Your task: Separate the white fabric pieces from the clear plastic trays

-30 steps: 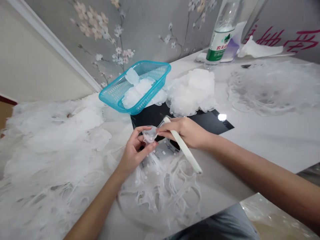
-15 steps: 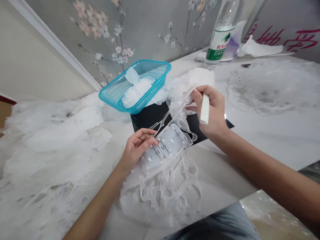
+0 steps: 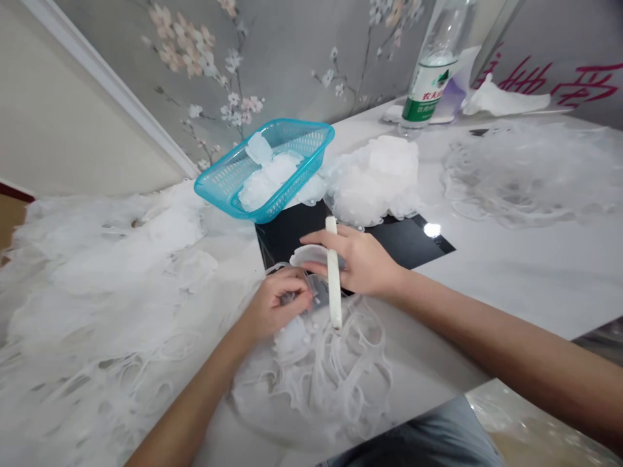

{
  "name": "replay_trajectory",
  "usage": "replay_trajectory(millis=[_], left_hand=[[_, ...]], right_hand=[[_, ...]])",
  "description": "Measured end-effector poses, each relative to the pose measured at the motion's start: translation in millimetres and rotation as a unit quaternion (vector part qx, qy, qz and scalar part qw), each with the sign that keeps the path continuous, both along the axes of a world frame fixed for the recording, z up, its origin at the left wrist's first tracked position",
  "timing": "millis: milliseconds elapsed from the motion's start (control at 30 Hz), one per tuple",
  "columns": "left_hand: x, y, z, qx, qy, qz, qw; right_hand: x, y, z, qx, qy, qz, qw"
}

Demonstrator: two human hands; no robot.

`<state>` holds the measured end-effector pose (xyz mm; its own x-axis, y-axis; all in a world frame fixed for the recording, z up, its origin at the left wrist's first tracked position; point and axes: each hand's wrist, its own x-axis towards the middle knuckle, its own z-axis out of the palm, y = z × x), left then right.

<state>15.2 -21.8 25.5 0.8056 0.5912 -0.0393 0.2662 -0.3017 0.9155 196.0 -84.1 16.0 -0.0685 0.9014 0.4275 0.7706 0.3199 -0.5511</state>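
Observation:
My right hand (image 3: 365, 259) pinches a curved, translucent white rubbery piece (image 3: 309, 254) between thumb and fingers. A slim off-white stick-like tool (image 3: 333, 285) also lies across that hand, its lower end pointing toward me. Close by on the left, my left hand (image 3: 282, 301) has its fingers curled together at the edge of a thin clear sheet with grey markings (image 3: 321, 292), mostly hidden by both hands. Beneath them, stringy translucent offcuts (image 3: 335, 370) spread over the white table.
Behind my hands lies a black glossy board (image 3: 413, 240). A blue basket (image 3: 263, 213) holds several white pieces, and a white pile (image 3: 374, 178) sits beside it. Translucent scraps (image 3: 97, 279) heap up at left, with more (image 3: 530, 172) at right. A water bottle (image 3: 428, 91) stands at the back.
Half a second ago my right hand held a strip up and to the right, stretched from the sheet. It has come back down beside my left hand, now with a curved piece.

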Motion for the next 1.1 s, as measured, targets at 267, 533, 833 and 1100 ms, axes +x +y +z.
replay_trajectory(millis=[267,533,833,1100], left_hand=[[-4.1,5.3,-5.3,-0.014,-0.041,0.022,0.999],[-6.6,7.7,-14.4,-0.093,-0.089,0.088,0.988],[-1.8,2.2,-11.6,-0.083,-0.085,0.203,0.972],[-4.4,-1.3,-8.0,0.011,-0.107,0.206,0.973]], right_hand=[[10.2,1.3,14.6,0.107,0.248,-0.204,0.941],[11.1,3.7,18.3,0.075,0.386,-0.223,0.892],[7.4,1.2,11.9,-0.062,0.394,-0.005,0.917],[-1.0,0.2,15.0,-0.118,0.371,0.068,0.919]])
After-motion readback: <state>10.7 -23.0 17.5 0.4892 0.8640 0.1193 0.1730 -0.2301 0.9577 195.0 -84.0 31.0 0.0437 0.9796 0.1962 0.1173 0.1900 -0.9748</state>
